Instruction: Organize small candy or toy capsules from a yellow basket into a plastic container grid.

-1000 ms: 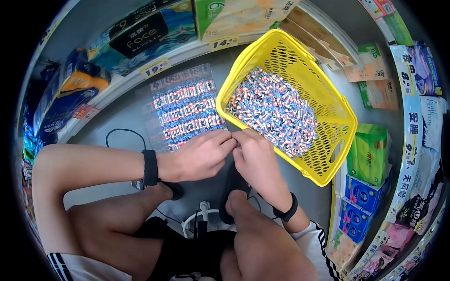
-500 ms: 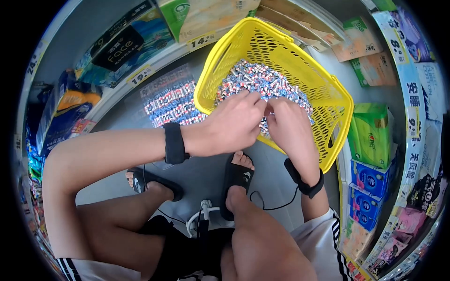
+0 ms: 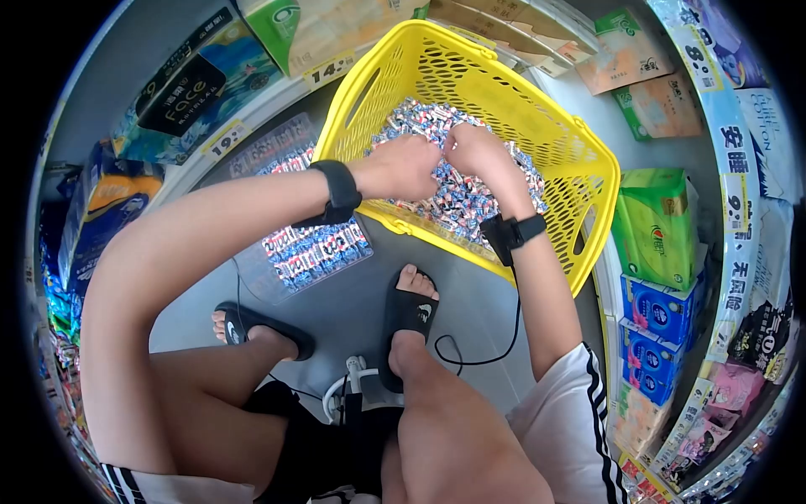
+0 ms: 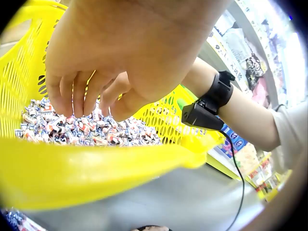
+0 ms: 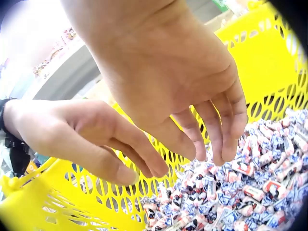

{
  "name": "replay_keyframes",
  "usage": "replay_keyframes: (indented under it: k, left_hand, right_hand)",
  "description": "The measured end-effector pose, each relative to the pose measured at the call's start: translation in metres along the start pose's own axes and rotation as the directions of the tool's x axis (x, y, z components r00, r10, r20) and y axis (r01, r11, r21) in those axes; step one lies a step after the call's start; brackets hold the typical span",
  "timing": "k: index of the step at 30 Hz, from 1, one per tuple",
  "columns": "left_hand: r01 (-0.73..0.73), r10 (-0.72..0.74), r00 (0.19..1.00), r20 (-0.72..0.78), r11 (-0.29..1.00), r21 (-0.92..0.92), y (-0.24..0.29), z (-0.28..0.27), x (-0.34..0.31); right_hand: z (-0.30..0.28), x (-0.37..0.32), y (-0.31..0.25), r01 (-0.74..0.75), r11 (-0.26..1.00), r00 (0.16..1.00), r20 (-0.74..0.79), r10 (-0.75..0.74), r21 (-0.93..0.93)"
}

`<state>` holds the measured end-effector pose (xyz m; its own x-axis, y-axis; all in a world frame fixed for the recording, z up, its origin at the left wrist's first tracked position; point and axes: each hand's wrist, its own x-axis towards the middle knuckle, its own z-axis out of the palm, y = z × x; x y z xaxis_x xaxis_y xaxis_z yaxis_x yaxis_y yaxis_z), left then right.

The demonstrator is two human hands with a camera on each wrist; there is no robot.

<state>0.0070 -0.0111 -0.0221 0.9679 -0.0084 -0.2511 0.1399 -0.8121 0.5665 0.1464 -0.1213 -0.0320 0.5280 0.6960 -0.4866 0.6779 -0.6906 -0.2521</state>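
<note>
Small wrapped candies lie in a heap inside a yellow plastic basket with perforated walls. Over the heap is my left hand, reaching across the basket's left rim. Its fingers hang loosely downward, tips close above the candies, holding nothing visible. Beside it is my right hand, also inside the basket, its fingers bent down gently with no candy showing between them. In the right wrist view the left hand appears alongside, thumb and fingers relaxed. Both wrists wear black bands.
A clear plastic tray or sheet with rows of the same candies lies left of the basket on the grey floor. Shelves with tissue packs curve around the back and right. My sandalled feet and a black cable are near the basket.
Both hands have moved from the basket's near edge, where they met fingertip to fingertip, forward over the candies. A small gap has formed between them. The head view has shifted slightly.
</note>
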Motion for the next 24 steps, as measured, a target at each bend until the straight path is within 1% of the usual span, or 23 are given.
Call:
replay_keyframes:
  k: [1,3,4,5,6,7,9,10,11,12,13,15,16,18,19,21,23,24]
  left_hand:
    - [0.02,-0.022,0.998,0.063,1.0,0.017,-0.005,0.001,0.006]
    - [0.039,-0.039,0.995,0.089,0.999,0.005,-0.012,0.003,0.021]
    - [0.058,-0.058,0.992,0.108,0.998,-0.004,-0.016,0.004,0.03]
    - [0.079,-0.077,0.989,0.127,0.997,-0.013,-0.019,0.005,0.037]
    - [0.073,-0.075,0.991,0.111,0.997,0.021,-0.019,0.004,0.04]
    - [0.075,-0.076,0.991,0.113,0.997,0.019,-0.019,0.003,0.042]
    - [0.136,-0.146,0.963,0.226,0.989,0.059,-0.021,0.003,0.047]
    - [0.136,-0.146,0.962,0.229,0.989,0.058,-0.023,0.006,0.048]
    - [0.151,-0.157,0.949,0.272,0.988,0.044,-0.025,0.009,0.049]
    - [0.166,-0.167,0.935,0.314,0.986,0.03,-0.03,0.016,0.052]
    - [0.164,-0.166,0.934,0.315,0.986,0.032,-0.036,0.023,0.056]
    - [0.178,-0.192,0.929,0.316,0.981,0.074,-0.046,0.034,0.062]
    - [0.18,-0.195,0.927,0.319,0.981,0.077,-0.051,0.036,0.066]
    - [0.19,-0.224,0.898,0.378,0.974,0.126,-0.057,0.041,0.074]
    - [0.191,-0.225,0.897,0.38,0.974,0.126,-0.06,0.044,0.076]
    - [0.111,-0.17,0.918,0.357,0.977,0.18,-0.062,0.048,0.078]
    - [0.093,-0.157,0.93,0.333,0.975,0.2,-0.059,0.051,0.075]
    - [0.075,-0.143,0.94,0.31,0.973,0.22,-0.058,0.052,0.073]
  right_hand:
    - [0.007,0.01,0.003,-0.003,1.0,1.0,0.006,0.003,0.002]
    - [0.016,0.022,0.008,0.079,0.997,0.995,0.065,-0.081,0.027]
    - [0.017,0.025,0.007,0.079,0.997,0.994,0.072,-0.078,-0.021]
    - [0.019,0.027,0.007,0.077,0.997,0.994,0.074,-0.075,-0.023]
    - [0.022,0.027,0.006,0.097,0.995,0.995,0.03,-0.098,0.031]
    - [0.024,0.028,0.005,0.119,0.989,0.993,-0.015,-0.118,0.084]
    - [0.029,0.032,0.004,0.109,0.99,0.994,-0.008,-0.109,0.085]
    - [0.034,0.036,0.005,0.116,0.989,0.993,-0.004,-0.116,0.09]
    - [0.039,0.038,0.005,0.121,0.988,0.993,0.0,-0.122,0.095]
    - [0.042,0.04,0.003,0.084,0.993,0.996,0.019,-0.086,0.08]
    - [0.046,0.043,0.004,0.083,0.993,0.996,0.018,-0.085,0.082]
    - [0.058,0.047,0.006,0.026,0.994,0.999,0.018,-0.028,0.103]
    - [0.064,0.051,0.007,0.038,0.992,0.999,0.008,-0.039,0.122]
    - [0.067,0.054,0.009,0.022,0.992,1.0,0.01,-0.024,0.122]
    - [0.066,0.052,0.009,0.005,0.993,1.0,0.01,-0.006,0.117]
    - [0.063,0.049,0.007,0.02,0.993,1.0,-0.001,-0.02,0.117]
    - [0.061,0.045,0.003,-0.013,0.995,0.998,-0.053,0.018,0.103]
    - [0.063,0.047,0.005,-0.013,0.994,0.998,-0.052,0.019,0.105]
